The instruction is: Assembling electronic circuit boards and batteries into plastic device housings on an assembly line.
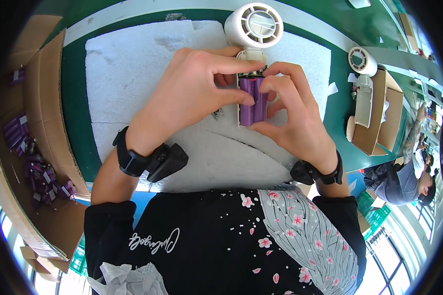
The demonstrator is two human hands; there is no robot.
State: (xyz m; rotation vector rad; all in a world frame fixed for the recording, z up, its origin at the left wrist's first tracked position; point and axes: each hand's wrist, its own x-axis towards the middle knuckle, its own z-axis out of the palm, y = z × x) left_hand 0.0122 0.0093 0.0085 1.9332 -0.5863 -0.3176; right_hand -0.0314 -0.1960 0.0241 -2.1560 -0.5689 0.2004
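Note:
A white handheld fan [259, 24] lies on the foam sheet, its round head away from me and its handle shell open toward me. In the handle sits a purple two-cell battery pack [247, 114], next to a small green circuit board [253, 74]. My left hand [192, 83] is closed around the shell's left side, thumb pressed on the pack and fingers over the board end. From the right, my right hand [298, 110] grips the pack's side with curled fingers, the thumb near its lower end. Wires between the hands are mostly hidden.
White foam [133, 73] covers the green table. At left, a cardboard box [49, 108] holds several purple battery packs [42, 177]. On the right, another opened fan [363, 61] lies beside a small cardboard box [379, 128]. A person [398, 182] is farther right.

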